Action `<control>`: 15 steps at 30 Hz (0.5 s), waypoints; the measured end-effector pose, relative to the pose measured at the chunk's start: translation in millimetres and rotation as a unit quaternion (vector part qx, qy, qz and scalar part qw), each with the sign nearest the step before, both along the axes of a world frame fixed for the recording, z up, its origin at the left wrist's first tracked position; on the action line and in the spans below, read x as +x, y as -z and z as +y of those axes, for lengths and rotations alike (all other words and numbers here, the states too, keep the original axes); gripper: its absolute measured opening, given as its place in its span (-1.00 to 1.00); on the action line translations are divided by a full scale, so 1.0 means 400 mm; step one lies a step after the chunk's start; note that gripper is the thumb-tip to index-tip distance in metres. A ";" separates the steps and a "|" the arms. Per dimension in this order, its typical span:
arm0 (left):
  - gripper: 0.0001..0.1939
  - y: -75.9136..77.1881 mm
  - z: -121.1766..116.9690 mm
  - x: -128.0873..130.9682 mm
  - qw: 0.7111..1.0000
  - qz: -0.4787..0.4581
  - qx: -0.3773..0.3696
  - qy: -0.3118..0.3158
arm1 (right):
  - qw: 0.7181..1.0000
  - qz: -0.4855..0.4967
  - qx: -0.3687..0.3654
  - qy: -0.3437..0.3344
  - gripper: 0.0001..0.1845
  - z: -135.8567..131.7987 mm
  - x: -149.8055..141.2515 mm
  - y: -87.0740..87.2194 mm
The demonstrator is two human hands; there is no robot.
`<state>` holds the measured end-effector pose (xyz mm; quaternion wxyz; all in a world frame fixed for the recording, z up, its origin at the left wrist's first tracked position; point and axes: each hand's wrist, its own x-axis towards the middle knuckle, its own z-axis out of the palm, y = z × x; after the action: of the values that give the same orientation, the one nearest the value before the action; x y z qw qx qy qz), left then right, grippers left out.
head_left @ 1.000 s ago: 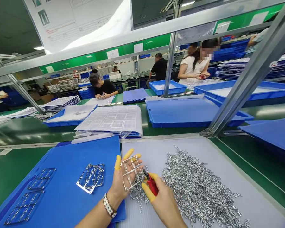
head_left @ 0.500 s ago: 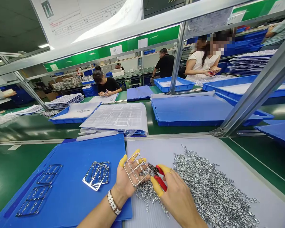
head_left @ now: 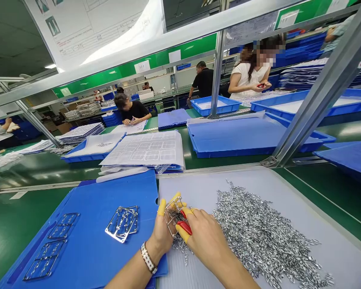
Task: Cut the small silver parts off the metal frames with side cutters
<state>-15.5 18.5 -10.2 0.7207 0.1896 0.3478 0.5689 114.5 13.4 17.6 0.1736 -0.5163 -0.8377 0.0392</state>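
Note:
My left hand [head_left: 161, 233], with yellow finger cots and a beaded bracelet at the wrist, grips a small silvery metal frame [head_left: 169, 221] with thin crossbars. My right hand [head_left: 203, 237], also in yellow finger cots, is closed round red-handled nippers [head_left: 184, 227]. The nippers' jaws are at the frame and partly hidden by my fingers. Below and beside my hands, small shiny metal pieces [head_left: 258, 233] lie heaped on a pale sheet [head_left: 291, 192]. To the left, two overlapping frames [head_left: 122, 223] and two darker-looking frames [head_left: 63, 226] lie on a blue sheet [head_left: 90, 200].
Beyond the work surface stand a stack of white sheets [head_left: 144, 148], a large blue tray [head_left: 234, 138] and a smaller blue tray [head_left: 215, 105]. A slanted metal post [head_left: 315, 88] rises at the right. Several people sit at benches behind.
My right hand has moved left with the nippers, bringing them over the frame. The frame has turned more edge-on in my left hand. The camera view has shifted slightly.

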 end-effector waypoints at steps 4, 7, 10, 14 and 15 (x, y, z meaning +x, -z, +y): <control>-0.41 0.010 0.000 0.001 1.000 0.010 -0.001 -0.002 | 1.000 0.008 -0.012 -0.003 -0.78 0.001 0.001 -0.002; -0.42 0.014 -0.001 -0.002 1.000 0.027 -0.003 -0.002 | 1.000 -0.005 -0.021 -0.001 -0.81 0.002 0.000 -0.010; -0.43 0.014 -0.004 -0.003 0.999 0.051 0.008 0.002 | 0.999 -0.027 -0.025 0.002 -0.83 0.001 -0.001 -0.021; -0.43 0.009 -0.006 -0.001 0.998 0.053 0.017 0.015 | 0.999 -0.048 -0.015 0.010 -0.81 -0.006 0.005 -0.030; -0.42 0.006 -0.006 0.000 0.999 0.047 0.015 0.020 | 0.999 -0.048 -0.011 0.012 -0.78 -0.007 0.010 -0.031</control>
<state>-15.7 16.0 -12.7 0.7116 0.2341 0.3688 0.5502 118.3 10.5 29.9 0.1279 -0.5294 -0.8384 0.0216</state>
